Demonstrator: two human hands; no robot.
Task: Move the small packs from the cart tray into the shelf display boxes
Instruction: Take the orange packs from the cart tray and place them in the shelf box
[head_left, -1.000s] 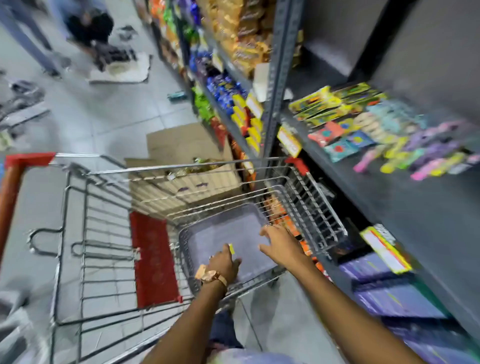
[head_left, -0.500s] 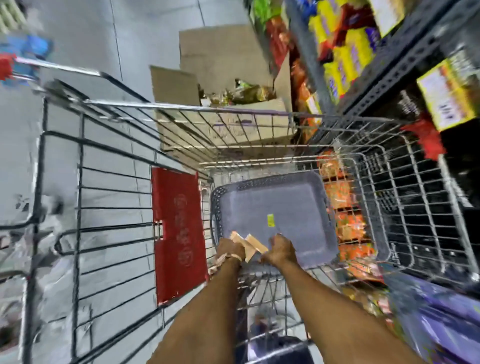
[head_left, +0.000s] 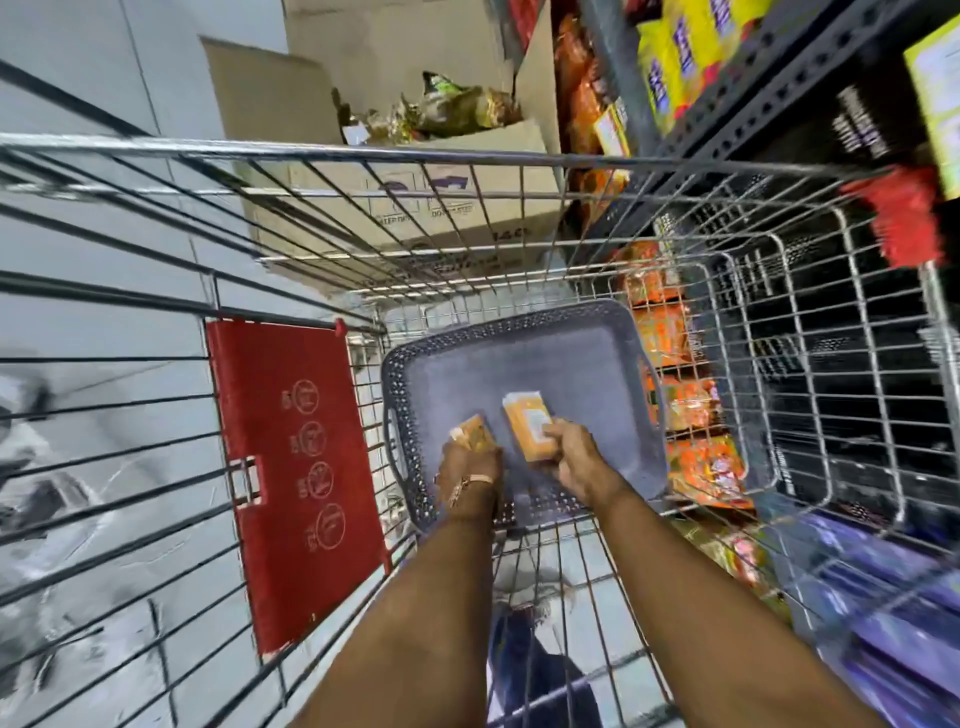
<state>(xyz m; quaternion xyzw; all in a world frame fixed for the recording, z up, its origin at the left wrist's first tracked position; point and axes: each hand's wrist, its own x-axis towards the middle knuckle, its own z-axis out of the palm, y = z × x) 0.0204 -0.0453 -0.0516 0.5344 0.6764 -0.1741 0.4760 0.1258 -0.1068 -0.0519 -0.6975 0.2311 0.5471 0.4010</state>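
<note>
A grey perforated plastic tray (head_left: 582, 332) lies in the bottom of a wire shopping cart (head_left: 395, 156). Both my hands are over its near end. My left hand (head_left: 467, 467), with a gold watch on the wrist, is closed on a small orange pack (head_left: 474, 432). My right hand (head_left: 574, 457) grips another small orange pack (head_left: 527, 426) with a pale label, held flat above the tray floor. The rest of the tray floor shows no packs. The shelf display boxes are out of view.
A red fold-down flap (head_left: 296, 478) hangs on the cart's near left side. An open cardboard carton (head_left: 415, 171) with wrapped goods stands beyond the cart. Dark shelving (head_left: 779, 88) with yellow and orange snack packs runs along the right, close to the cart.
The view has dropped from the shelf into the cart. My hands have gathered the orange packs: each now holds one, the right pack lifted off the tray floor.
</note>
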